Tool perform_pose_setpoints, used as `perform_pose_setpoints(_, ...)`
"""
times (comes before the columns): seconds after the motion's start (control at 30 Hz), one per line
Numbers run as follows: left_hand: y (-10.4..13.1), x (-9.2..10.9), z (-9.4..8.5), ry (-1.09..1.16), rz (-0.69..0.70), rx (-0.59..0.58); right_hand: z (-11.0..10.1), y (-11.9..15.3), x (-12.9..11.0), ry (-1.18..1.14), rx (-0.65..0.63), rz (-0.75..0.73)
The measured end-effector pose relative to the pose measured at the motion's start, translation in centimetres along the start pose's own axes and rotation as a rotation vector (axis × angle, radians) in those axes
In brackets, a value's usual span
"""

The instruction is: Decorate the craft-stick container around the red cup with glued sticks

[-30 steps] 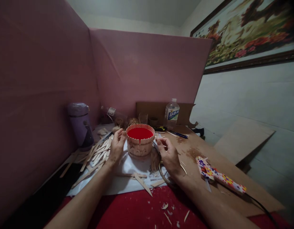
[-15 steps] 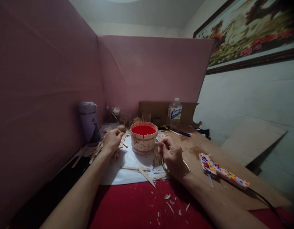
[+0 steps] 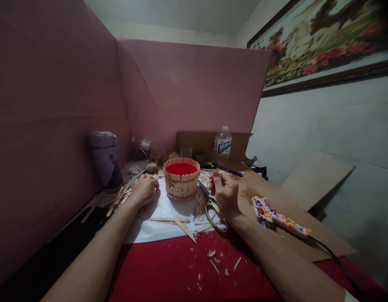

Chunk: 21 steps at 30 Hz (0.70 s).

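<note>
Taking the pot as the middle of our clock, we start nearest us at 6 o'clock, where a red cloth [image 3: 156, 268] covers the worktop and pale wood scraps [image 3: 212, 253] are strewn toward 5. Above it we see a white sheet [image 3: 140, 230], with a pointed stick [image 3: 185, 230] lying aslant at its near edge. Toward 4 o'clock a flowered glue gun [image 3: 280, 219] lies on brown cardboard [image 3: 313, 247], its cord trailing toward us. Between 4 and 5, scissors [image 3: 211, 201] with gold-coloured handles lie just beside the right hand [image 3: 224, 191]. That hand is at 3 o'clock, raised and apart from the pot, its fingers curled and drawn together against the thumb; we cannot tell whether anything thin is caught there. At 9 o'clock the left hand [image 3: 143, 191] hangs low, palm down, by a heap of wooden sticks [image 3: 118, 199]; its fingers bend out of sight, so we cannot tell their grip. Between the hands the pot [image 3: 181, 189] stands upright on the sheet, scallop-rimmed and red inside. Farther off, we find a twine ball [image 3: 152, 167] at 10, a purple flask [image 3: 106, 159] between 9 and 10, and a labelled clear bottle [image 3: 223, 147] between 1 and 2
</note>
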<state>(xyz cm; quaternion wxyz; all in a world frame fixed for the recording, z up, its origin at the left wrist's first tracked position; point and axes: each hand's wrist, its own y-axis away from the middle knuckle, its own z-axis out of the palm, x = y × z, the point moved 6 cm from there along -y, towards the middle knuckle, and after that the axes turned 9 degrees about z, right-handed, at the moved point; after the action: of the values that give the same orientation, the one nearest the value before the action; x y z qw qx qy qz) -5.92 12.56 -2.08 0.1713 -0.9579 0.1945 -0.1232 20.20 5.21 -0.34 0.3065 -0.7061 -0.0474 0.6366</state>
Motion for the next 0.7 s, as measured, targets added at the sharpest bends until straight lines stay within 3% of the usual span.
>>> perform_pose_setpoints(0.23,-0.2,0.2,-0.1,-0.071,0.098,-0.057,-2.4,-2.5,1.1,-0.014,0.236,0.102)
perform_pose_setpoints(0.37,-0.1,0.3,-0.7,-0.127,0.124,-0.038,-2.7,-3.2,1.7,0.42,0.263,0.109)
perform_pose_setpoints(0.53,-0.1,0.5,-1.3,-0.158,0.126,0.001,-2.1,-3.4,2.0,0.782,0.178,0.113)
perform_pose_setpoints(0.7,-0.1,0.8,-1.5,-0.153,0.123,0.018,-0.3,-2.7,3.0,1.032,-0.061,0.055)
